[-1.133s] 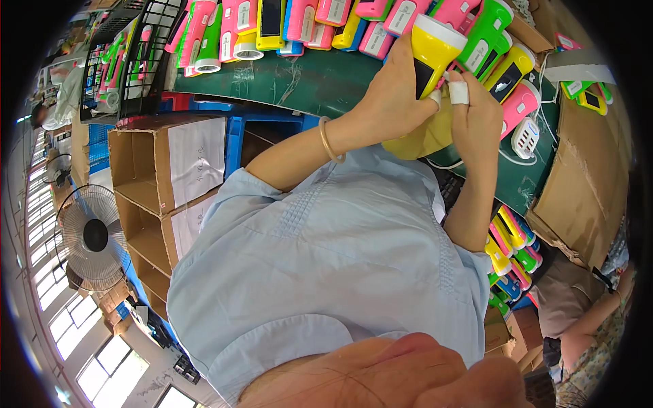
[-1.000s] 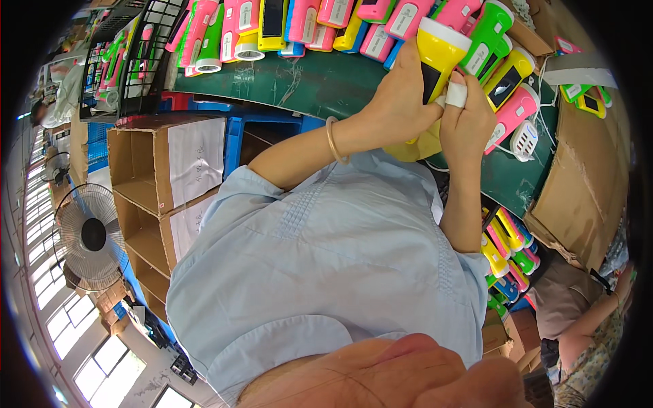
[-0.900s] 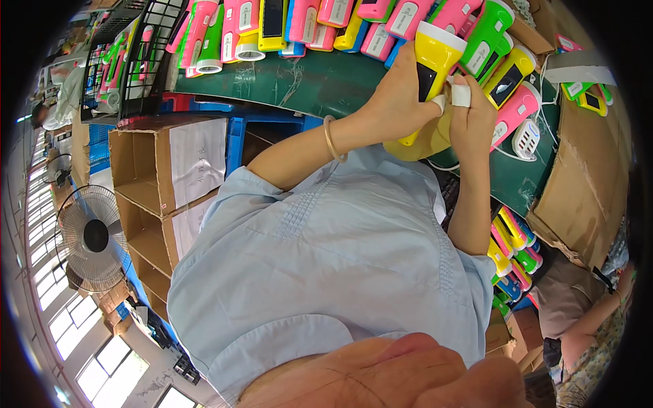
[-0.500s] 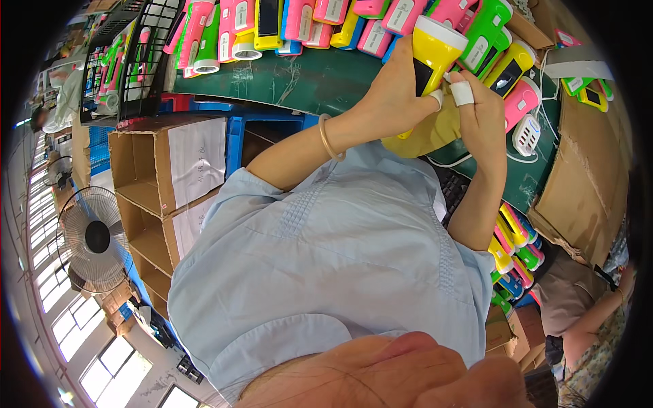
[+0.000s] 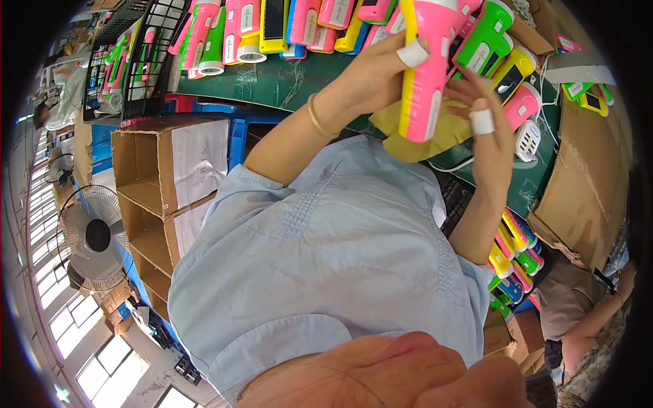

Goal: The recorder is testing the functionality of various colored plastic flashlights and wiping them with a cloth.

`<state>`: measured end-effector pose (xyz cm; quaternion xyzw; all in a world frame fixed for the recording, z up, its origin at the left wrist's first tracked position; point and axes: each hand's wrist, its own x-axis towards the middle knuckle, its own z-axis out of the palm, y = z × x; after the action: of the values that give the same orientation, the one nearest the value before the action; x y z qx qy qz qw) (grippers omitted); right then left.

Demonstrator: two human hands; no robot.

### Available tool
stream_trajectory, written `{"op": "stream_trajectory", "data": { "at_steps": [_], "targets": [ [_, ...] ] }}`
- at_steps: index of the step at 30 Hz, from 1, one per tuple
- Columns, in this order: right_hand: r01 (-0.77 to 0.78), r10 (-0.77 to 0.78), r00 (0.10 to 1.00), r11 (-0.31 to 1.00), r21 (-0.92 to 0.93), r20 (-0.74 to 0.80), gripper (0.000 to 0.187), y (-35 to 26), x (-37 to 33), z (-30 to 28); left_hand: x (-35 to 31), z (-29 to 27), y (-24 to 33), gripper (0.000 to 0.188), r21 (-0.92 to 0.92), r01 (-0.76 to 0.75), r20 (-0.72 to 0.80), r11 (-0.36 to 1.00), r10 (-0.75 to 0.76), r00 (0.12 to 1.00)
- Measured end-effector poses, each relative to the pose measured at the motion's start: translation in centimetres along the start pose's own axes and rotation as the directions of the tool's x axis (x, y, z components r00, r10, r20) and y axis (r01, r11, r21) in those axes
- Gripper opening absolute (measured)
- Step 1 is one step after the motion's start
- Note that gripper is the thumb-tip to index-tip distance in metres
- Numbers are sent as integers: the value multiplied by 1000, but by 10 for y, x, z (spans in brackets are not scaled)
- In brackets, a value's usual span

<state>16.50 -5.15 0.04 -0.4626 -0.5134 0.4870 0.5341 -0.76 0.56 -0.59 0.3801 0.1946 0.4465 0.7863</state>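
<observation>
My left hand point(image 5: 382, 71) is closed around a pink and yellow flashlight point(image 5: 427, 88), its wide head pointing away from me and its pink side facing up. White tape wraps the left thumb. Just right of the flashlight is my right hand point(image 5: 491, 136), its fingers apart and partly blurred, with nothing seen in it; it also has white tape on a digit. Below the flashlight lies a yellow cloth point(image 5: 401, 146) at the near edge of the green table point(image 5: 320, 85). A green flashlight point(image 5: 484, 37) rests beyond the right hand.
Several coloured flashlights point(image 5: 272, 27) line the table's far side. A white USB charger point(image 5: 527, 139) with cables sits at the right, near a cardboard sheet point(image 5: 585, 163). Left are a black wire basket point(image 5: 129, 75), cardboard compartments point(image 5: 139, 160) and a fan point(image 5: 97, 236). Another person's arm point(image 5: 592, 326) shows lower right.
The flashlight has been turned, so its pink side shows instead of the yellow one with the dark panel. My right hand has come off it and moved slightly right and down.
</observation>
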Motion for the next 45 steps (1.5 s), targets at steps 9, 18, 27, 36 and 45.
{"op": "stream_trajectory", "data": {
  "at_steps": [9, 18, 27, 36, 45],
  "targets": [
    [13, -32, 997, 969, -246, -75, 44, 14, 1, 26, 22, 19, -3, 63, -218, -163, -301, 962, 92, 949],
    [-196, 181, 972, 976, 92, 151, 45, 36, 16, 20, 38, -5, -22, 45, -169, -127, -88, 977, 114, 990],
    [336, -316, 508, 929, -154, -801, 35, 20, 5, -125, 120, -109, 127, 50, 984, -176, 128, -6, 710, 693],
    [175, -43, 804, 970, 166, -593, 24, 19, 14, -53, 198, -334, 171, 29, 750, 375, -385, -544, 102, 917],
    [-100, 105, 954, 994, 35, -279, 15, 8, 15, -13, 102, -138, 206, 44, 840, 85, 436, -537, 758, 485]
  ]
}}
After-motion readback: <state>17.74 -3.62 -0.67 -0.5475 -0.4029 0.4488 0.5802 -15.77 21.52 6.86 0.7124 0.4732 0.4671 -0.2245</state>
